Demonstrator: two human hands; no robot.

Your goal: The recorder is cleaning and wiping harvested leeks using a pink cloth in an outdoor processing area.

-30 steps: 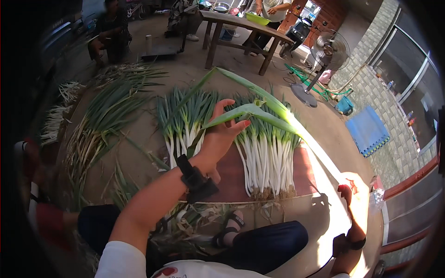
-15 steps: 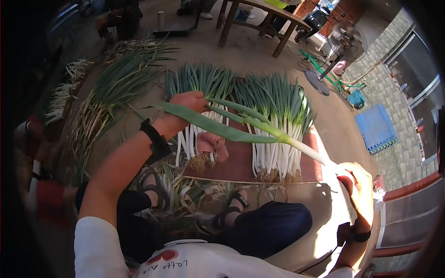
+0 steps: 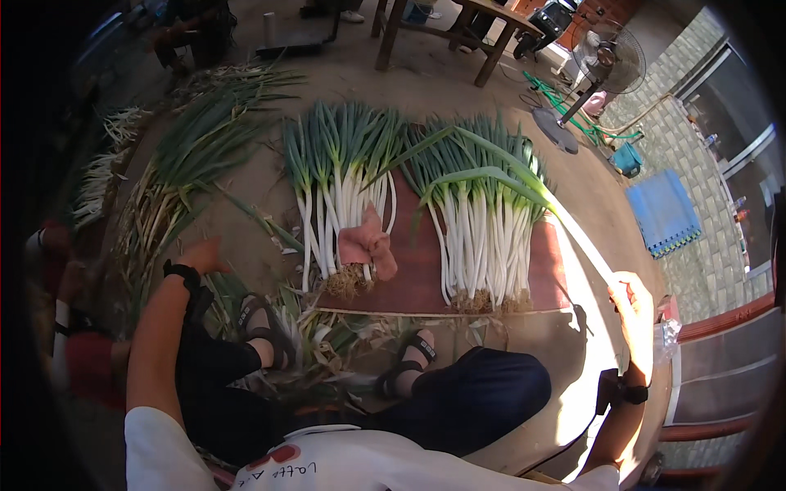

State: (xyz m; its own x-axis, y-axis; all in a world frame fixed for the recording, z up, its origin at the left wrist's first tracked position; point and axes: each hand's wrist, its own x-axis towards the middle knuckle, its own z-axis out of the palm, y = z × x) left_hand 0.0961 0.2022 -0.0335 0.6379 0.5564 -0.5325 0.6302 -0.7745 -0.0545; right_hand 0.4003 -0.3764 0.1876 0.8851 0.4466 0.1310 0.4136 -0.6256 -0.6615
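Right hand (image 3: 635, 304) clamps a long green-and-white scallion (image 3: 579, 235), seemingly mid-handling; left hand (image 3: 205, 254), fingers unclear; moving the scallion calls for steadiness.

Arms (image 3: 158, 335) spread wide, left hand (image 3: 205, 255) low, right hand (image 3: 633, 307) pinching

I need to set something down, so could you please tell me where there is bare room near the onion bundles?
Red board shows between the pink cloth and the right bundle; bare floor lies between the green onion in the right hand and the blue mat. Just nearer than the board, around the sandals, leaf scraps crowd the floor.
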